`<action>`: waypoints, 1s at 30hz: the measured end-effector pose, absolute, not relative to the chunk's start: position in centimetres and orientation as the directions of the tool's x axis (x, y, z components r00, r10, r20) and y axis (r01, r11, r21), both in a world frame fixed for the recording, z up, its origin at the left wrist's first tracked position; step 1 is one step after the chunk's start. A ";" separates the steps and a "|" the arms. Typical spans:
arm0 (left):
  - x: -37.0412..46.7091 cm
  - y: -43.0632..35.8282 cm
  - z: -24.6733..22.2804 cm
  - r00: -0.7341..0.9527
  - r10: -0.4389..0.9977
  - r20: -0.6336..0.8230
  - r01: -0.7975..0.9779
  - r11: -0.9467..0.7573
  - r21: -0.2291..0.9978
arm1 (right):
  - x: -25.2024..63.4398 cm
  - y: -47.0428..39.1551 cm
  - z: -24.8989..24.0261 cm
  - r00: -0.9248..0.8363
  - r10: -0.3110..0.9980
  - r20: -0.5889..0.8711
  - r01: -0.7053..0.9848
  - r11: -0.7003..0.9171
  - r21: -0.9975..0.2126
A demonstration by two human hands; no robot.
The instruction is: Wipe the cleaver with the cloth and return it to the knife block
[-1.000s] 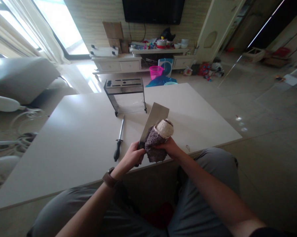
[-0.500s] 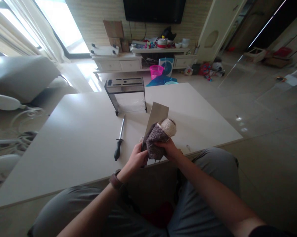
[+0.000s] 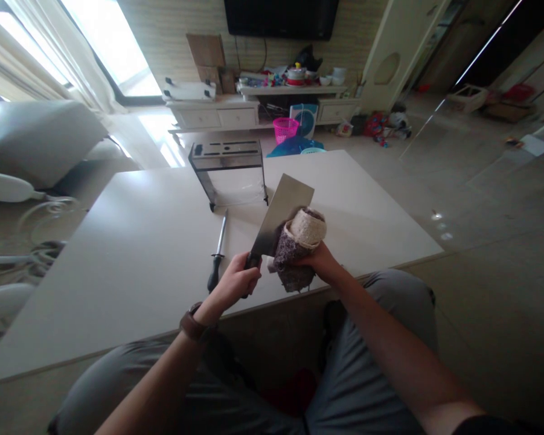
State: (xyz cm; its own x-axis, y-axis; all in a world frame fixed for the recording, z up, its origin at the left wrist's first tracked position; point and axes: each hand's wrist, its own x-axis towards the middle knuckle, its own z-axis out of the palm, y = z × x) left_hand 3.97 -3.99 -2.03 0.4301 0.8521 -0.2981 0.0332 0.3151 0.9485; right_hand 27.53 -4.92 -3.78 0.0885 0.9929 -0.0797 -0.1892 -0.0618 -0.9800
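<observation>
Sharpening steel (image 3: pixel 218 250) before knife rack (image 3: pixel 229 164)

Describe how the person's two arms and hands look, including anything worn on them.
Both forearms are bare, with no gloves on the left hand or the right hand. A brown wristband, perhaps a watch, circles the left wrist. A dark sleeve edge shows on the right upper arm.

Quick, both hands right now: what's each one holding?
Left hand: closed around the handle of the cleaver, blade pointing up and away.
Right hand: closed on the bunched cloth, which is pressed against the blade.
</observation>
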 end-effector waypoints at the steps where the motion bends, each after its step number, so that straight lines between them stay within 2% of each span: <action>1: 4.0 -4.1 -2.1 0.433 0.847 -0.308 0.024 0.331 0.943 | 27.5 -4.9 -3.9 0.093 0.990 -0.103 -0.247 -0.077 -0.966; 5: 4.8 -4.9 -2.8 0.451 0.822 -0.348 0.016 0.382 0.924 | 26.1 -5.2 -4.7 0.080 0.975 -0.208 -0.482 -0.145 -0.864; 8: 5.8 -5.6 -3.3 0.455 0.817 -0.354 0.060 0.368 0.928 | 25.0 -5.4 -5.3 0.149 0.952 -0.268 -0.555 -0.143 -0.819; 17: 5.2 -5.0 -2.1 0.518 0.772 -0.369 0.148 0.344 0.927 | 26.3 -4.7 -5.2 0.258 0.924 -0.283 -0.584 -0.084 -0.807; 22: 3.4 -4.2 -1.6 0.563 0.716 -0.413 0.256 0.324 0.911 | 27.8 -4.1 -4.3 0.216 0.931 -0.295 -0.643 -0.092 -0.760; 30: 0.9 -2.7 -0.1 0.580 0.650 -0.491 0.385 0.312 0.869 | 29.3 -3.2 -3.5 0.321 0.909 -0.268 -0.707 0.041 -0.706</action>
